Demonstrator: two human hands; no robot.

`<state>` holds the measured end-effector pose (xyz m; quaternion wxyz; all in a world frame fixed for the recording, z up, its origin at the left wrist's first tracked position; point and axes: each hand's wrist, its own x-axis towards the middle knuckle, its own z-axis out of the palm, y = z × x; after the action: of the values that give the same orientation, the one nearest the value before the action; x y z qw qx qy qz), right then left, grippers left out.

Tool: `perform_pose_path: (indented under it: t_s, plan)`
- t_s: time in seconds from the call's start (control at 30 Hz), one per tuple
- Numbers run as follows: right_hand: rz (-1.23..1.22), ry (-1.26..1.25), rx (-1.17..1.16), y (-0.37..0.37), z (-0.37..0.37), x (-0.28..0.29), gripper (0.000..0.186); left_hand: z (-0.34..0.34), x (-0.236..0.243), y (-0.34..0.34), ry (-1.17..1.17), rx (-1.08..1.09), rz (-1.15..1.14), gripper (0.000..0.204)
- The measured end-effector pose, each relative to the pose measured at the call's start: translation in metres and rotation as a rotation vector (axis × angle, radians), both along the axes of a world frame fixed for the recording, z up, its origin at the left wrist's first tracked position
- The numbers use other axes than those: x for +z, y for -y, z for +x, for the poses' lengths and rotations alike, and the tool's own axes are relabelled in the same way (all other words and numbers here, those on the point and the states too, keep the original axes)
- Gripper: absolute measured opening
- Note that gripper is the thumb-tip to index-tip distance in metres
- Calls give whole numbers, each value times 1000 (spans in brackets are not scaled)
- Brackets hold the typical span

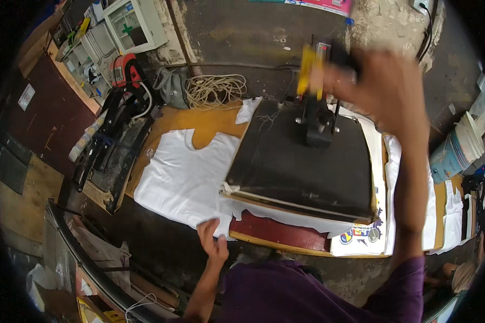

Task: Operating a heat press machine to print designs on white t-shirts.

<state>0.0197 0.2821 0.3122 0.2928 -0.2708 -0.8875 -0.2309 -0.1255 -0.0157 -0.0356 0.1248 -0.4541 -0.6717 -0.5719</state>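
White shirt is lying flat on the wooden table, one edge tucked under the black plate of the heat press. Left hand is pinching the shirt's near edge at the table's front. Right hand is reaching up and closing around the press handle, which has a yellow grip. Printed sheets are sticking out beneath the plate on the right. Coiled rope is sitting behind the table.
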Motion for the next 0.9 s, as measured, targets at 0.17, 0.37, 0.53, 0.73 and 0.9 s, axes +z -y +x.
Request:
perform_pose_path:
  t_s: [0.17,0.37,0.53,0.73,0.9]
  plan:
    - [-313,259,-149,72,11,-105,36,-15,102,-105,-289,-253,193,39]
    - [-529,72,13,70,22,-154,24,43,196,-193,-328,-647,28,27]
    - [-475,-105,-8,71,18,-200,19,37,165,-186,-166,-799,-180,25]
    - [-376,-74,-14,75,18,-218,19,37,138,-187,-246,-785,-93,22]
    - [-240,-286,-103,86,5,-218,21,35,139,-183,-241,-820,-169,26]
